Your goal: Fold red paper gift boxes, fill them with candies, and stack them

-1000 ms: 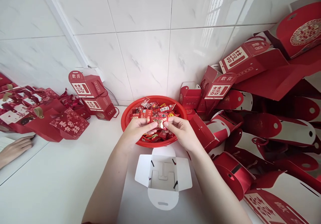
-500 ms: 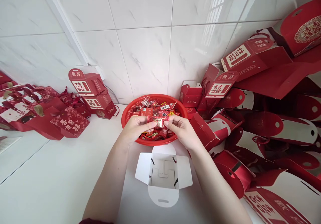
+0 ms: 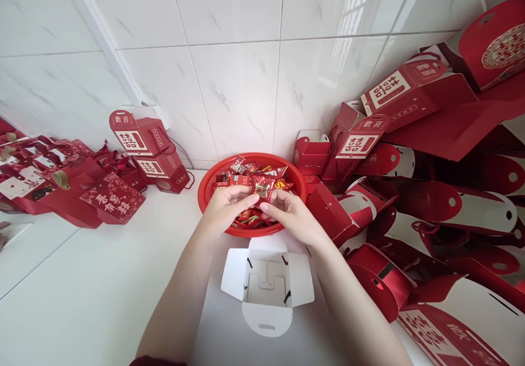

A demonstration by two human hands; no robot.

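Observation:
Over a red plastic basket (image 3: pixel 205 183) of wrapped sweets, both my hands hold one candy (image 3: pixel 263 186) in a shiny red wrapper with a gold-coloured middle. My left hand (image 3: pixel 227 204) pinches its left side between thumb and fingers. On the right, my right hand (image 3: pixel 287 213) grips its lower edge, the thumb pressed toward the other thumb. Below the basket, nearer to me, stands a white-lined gift box (image 3: pixel 267 289) with its flaps spread open. Dark cord ends show on its inner walls, and no sweets are visible inside.
Two stacked red boxes (image 3: pixel 150 150) stand left of the basket. Red gift bags (image 3: pixel 110 197) lie farther left. A large heap of red boxes (image 3: pixel 410 207) fills the right side, close to my right forearm. A tiled wall (image 3: pixel 238 92) rises behind the basket.
The candy has turned between my fingers from lying lengthwise to standing more upright, with its wrapper facing me. My hands stay over the basket, and the gift box has not moved.

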